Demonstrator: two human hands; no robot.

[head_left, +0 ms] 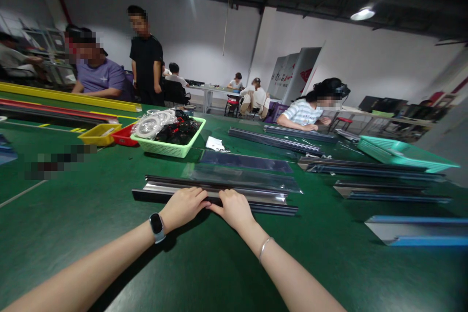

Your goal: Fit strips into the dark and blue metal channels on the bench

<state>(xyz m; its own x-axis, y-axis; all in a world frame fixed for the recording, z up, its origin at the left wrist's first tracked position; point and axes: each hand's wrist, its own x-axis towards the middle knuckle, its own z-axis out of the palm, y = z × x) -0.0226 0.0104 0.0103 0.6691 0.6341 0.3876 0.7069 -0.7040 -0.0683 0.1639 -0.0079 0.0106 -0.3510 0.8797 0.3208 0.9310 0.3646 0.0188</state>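
A black channel-shaped profile (152, 196) with a silvery inner face lies across the green table in front of me. My left hand (185, 208) grips its near wall just left of the middle, fingers curled over the edge into the channel. Beside it my right hand (236, 209) holds the same wall, the two thumbs almost meeting. The hands cover the middle of the near wall. Right behind the profile lies a clear plastic sheet (244, 178), and beyond that a dark flat strip (248, 161).
More profiles (380, 193) lie at right, some blue-edged (424, 230). A teal basket (405, 153) stands behind them. A light green basket (166, 148) of bagged parts, a red tray (125, 135) and a yellow tray (97, 135) stand back left. People sit around the table.
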